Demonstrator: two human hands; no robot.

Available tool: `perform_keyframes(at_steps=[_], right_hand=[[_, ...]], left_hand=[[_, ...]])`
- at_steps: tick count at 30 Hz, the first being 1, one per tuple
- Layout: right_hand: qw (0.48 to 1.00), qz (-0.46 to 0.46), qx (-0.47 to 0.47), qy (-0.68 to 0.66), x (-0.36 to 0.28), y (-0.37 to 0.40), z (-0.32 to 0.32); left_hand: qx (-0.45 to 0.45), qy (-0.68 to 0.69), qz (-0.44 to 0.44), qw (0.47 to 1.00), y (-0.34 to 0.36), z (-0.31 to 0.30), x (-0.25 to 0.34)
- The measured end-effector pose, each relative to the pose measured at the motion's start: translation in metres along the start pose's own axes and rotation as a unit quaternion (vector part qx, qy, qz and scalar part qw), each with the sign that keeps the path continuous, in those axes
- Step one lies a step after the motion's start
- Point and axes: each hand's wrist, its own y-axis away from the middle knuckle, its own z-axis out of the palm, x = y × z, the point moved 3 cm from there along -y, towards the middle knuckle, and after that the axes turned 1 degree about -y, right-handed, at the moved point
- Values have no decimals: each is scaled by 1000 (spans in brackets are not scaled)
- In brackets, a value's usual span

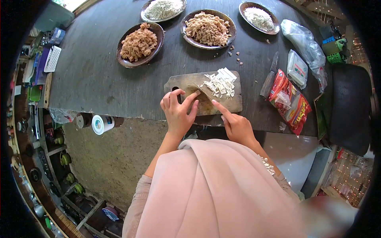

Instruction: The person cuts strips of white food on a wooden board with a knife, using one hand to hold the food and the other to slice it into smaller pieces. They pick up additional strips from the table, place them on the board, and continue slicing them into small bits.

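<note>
Table [95, 71], dark and broad, fills the upper view. Near its front edge lies a wooden cutting board [180, 82], long axis running left to right across the person's front. Two bare hands meet over it. The left hand [177, 111] reaches up from below, knuckles bent, thumb and index finger spread apart with nothing visibly pinched between them. The right hand [237, 125] slants in, index finger stretched toward upper left, other fingers curled beneath; whether they grip anything cannot be told. Pale cut strips [221, 85] lie heaped at the board's far right, beyond both hands, just past the right index fingertip, so the right hand is nearer. Smallest, a thin brown edge [205, 92] slants between the two index fingertips, perhaps a blade; too unclear to say.
</note>
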Motion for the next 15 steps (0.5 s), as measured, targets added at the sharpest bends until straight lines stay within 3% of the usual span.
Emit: perform_keyframes(at_steps=[15], right_hand=[[998, 36, 46, -38, -13, 5, 13]], left_hand=[[2, 0, 52, 999, 6, 4, -8]])
